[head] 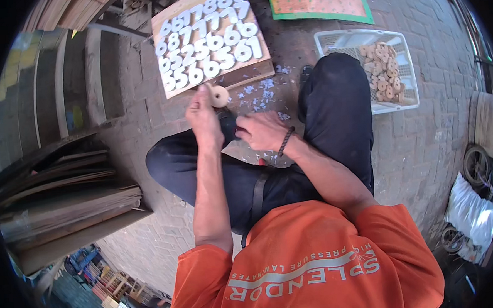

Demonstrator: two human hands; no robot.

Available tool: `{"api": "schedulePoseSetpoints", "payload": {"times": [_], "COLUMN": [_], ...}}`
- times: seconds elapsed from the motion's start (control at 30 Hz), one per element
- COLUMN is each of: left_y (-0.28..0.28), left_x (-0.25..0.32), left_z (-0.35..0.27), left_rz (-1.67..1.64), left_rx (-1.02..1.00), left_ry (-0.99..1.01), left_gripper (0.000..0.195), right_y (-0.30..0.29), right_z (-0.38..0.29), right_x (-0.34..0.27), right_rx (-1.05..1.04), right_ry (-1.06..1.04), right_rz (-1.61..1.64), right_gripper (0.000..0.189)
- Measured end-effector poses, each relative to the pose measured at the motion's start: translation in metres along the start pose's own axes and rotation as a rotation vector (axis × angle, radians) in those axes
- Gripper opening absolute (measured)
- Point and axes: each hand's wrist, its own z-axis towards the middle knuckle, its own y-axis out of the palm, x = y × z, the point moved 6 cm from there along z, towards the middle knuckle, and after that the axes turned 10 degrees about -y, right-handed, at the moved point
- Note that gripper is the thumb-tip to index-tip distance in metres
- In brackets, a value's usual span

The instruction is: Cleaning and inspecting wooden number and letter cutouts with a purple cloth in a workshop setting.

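Observation:
Near the front edge of a wooden board, my left hand [202, 112] pinches a bare wooden numeral [219, 97] with a round, holed end; its exact figure is partly covered by my fingers. My right hand [262, 130] is curled to the right and a little lower, above my dark shoe; a small dark thing shows between its fingers, too hidden to name. On the wooden board [242, 81] lie rows of white-faced numerals [196, 75], among them fives, sixes, sevens and eights. A white plastic crate [411, 70] at the right holds many bare wooden numerals [386, 69].
White scraps [264, 92] litter the brick paving between my feet. A green-edged board [323, 15] with a clear tray lies at the top. Stacked wooden sheets [73, 209] stand at the left. A white sack [473, 211] and wheels are at the right. Another person is at lower left.

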Motion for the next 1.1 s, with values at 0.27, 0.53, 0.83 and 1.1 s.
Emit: {"api": "schedulePoseSetpoints", "payload": {"times": [0.27, 0.53, 0.83, 1.1], "left_y": [0.043, 0.033, 0.102, 0.324], "left_x": [0.023, -0.005, 0.082, 0.111], "left_z": [-0.006, -0.014, -0.024, -0.05], "left_rz": [-0.265, -0.127, -0.086, 0.685], "left_rx": [-0.117, -0.079, -0.161, -0.725], "left_ry": [-0.153, -0.167, 0.056, 0.266], "left_gripper": [0.026, 0.023, 0.025, 0.036], "right_y": [-0.047, -0.052, 0.021, 0.057], "right_z": [-0.009, -0.003, -0.014, 0.002], "right_x": [0.02, 0.004, 0.023, 0.013], "right_rx": [0.566, 0.414, -0.191, -0.1], "right_ry": [0.253, 0.143, 0.163, 0.042], "right_rz": [0.326, 0.176, 0.052, -0.041], "right_gripper": [0.024, 0.022, 0.019, 0.017]}}
